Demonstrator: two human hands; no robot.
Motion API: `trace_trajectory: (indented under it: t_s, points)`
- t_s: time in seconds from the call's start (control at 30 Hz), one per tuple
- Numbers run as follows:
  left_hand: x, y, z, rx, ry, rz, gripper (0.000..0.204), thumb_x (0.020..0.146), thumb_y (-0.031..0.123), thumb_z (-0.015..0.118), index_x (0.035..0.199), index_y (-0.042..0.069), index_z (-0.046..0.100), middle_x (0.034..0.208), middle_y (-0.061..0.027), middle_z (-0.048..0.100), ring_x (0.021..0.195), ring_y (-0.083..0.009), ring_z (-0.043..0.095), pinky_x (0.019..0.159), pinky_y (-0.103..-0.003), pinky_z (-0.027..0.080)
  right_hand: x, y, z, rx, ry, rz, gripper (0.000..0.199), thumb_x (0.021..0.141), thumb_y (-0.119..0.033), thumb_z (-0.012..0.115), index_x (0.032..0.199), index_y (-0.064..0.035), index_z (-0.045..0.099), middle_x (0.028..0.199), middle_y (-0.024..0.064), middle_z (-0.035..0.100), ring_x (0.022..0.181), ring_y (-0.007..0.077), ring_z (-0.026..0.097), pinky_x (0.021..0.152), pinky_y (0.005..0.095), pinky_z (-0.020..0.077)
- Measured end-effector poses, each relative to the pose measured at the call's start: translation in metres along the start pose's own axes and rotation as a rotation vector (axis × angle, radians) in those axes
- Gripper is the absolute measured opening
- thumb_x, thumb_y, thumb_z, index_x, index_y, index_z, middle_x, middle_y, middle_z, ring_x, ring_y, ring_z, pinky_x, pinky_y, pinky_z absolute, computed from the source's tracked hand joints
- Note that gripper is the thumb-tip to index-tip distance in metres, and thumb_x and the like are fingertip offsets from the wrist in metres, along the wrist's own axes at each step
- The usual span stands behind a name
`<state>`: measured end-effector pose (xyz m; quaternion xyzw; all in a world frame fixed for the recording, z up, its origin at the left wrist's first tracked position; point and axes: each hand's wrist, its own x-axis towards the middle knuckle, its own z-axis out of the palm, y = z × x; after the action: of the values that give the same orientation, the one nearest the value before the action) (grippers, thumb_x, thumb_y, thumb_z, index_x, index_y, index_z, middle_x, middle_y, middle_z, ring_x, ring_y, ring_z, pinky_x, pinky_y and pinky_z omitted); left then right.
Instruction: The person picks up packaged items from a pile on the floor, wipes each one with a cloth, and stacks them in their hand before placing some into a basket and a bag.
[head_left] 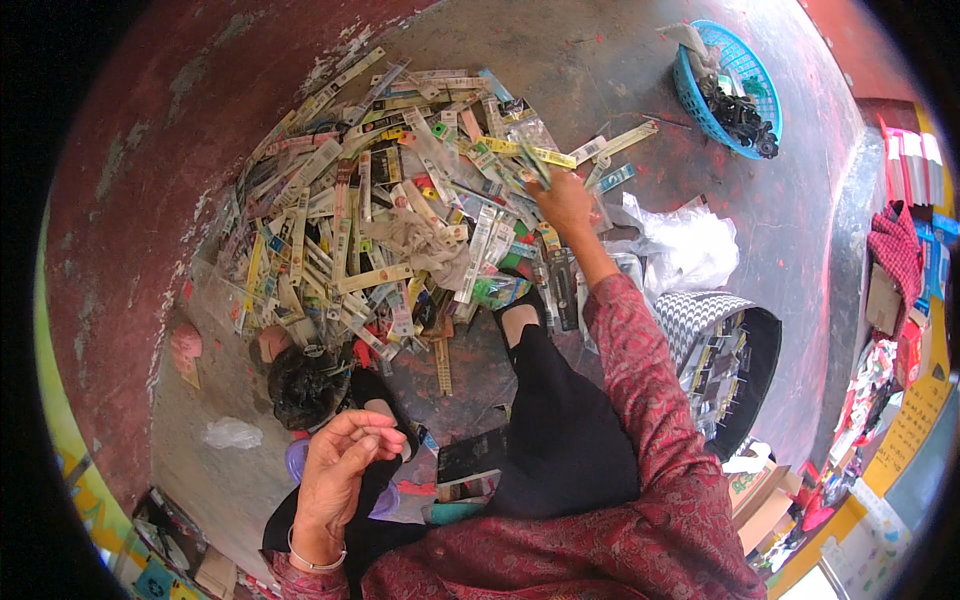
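A wide heap of long, slim packets, mostly white, yellow and clear, lies on the floor before my feet. My right hand reaches over the heap's right side, its fingers closed on a slim packet that is blurred by motion. Near my lap, my left hand is raised, with fingers curled and their tips close to the thumb. Whatever is between those fingertips, if anything, is too small to make out. A crumpled greyish cloth or bag lies among the packets.
At the back right stands a blue plastic basket with dark things inside. White plastic bags and a patterned round container holding packets lie right of my leg. A dark bundle sits by my left foot. A red wall borders the left.
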<state>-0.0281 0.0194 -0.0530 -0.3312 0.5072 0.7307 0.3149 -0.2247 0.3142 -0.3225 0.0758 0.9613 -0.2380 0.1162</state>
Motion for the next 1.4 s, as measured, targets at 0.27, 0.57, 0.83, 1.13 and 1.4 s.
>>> trace_trajectory:
  t_s: [0.27, 0.57, 0.83, 1.13, 1.4]
  points:
    - [0.004, 0.0, 0.006, 0.036, 0.033, -0.018, 0.026, 0.081, 0.013, 0.058, 0.1, -0.003, 0.053, 0.088, -0.013, 0.061, 0.079, -0.0181, 0.06, 0.073, -0.028, 0.048, 0.013, -0.042, 0.058, -0.132, -0.103, -0.083, 0.026, 0.065, -0.024, 0.064, 0.081, -0.0031, 0.062, 0.08, 0.0188, 0.063, 0.075, 0.0338, 0.063, 0.064, 0.0451, 0.049]
    - [0.003, -0.001, 0.007, 0.024, 0.027, 0.0, 0.024, 0.082, 0.012, 0.057, 0.1, -0.003, 0.053, 0.087, -0.0131, 0.061, 0.078, -0.0182, 0.06, 0.073, -0.028, 0.049, -0.033, -0.016, 0.022, 0.438, -0.398, -0.043, 0.028, 0.06, -0.019, 0.063, 0.078, 0.0023, 0.063, 0.072, 0.0182, 0.063, 0.066, 0.0303, 0.062, 0.06, 0.0389, 0.0471]
    - [0.003, 0.001, 0.008, 0.03, 0.029, -0.003, 0.024, 0.081, 0.011, 0.056, 0.1, -0.003, 0.053, 0.088, -0.0132, 0.061, 0.078, -0.0184, 0.06, 0.074, -0.028, 0.049, -0.007, 0.01, -0.047, 1.223, -0.315, 0.215, 0.026, 0.067, -0.004, 0.059, 0.093, 0.0009, 0.059, 0.061, 0.0023, 0.05, 0.049, 0.0106, 0.045, 0.047, 0.0233, 0.034]
    - [0.002, 0.003, 0.007, 0.034, 0.017, -0.004, 0.026, 0.08, 0.011, 0.058, 0.101, -0.002, 0.053, 0.088, -0.0129, 0.061, 0.079, -0.0182, 0.06, 0.073, -0.028, 0.048, -0.01, -0.022, -0.049, 1.509, -0.5, 0.365, 0.027, 0.07, -0.001, 0.061, 0.096, 0.0001, 0.051, 0.068, 0.0054, 0.052, 0.047, 0.0105, 0.045, 0.041, 0.0229, 0.0352]
    - [0.007, 0.005, 0.012, 0.261, 0.123, 0.15, 0.052, 0.078, 0.016, 0.062, 0.125, 0.004, 0.043, 0.117, -0.0108, 0.052, 0.106, -0.0188, 0.051, 0.089, -0.031, 0.041, -0.037, -0.072, -0.062, 1.717, -0.852, 0.36, 0.025, 0.073, 0.0, 0.06, 0.096, 0.0007, 0.05, 0.076, 0.006, 0.054, 0.053, 0.012, 0.053, 0.037, 0.0189, 0.0409]
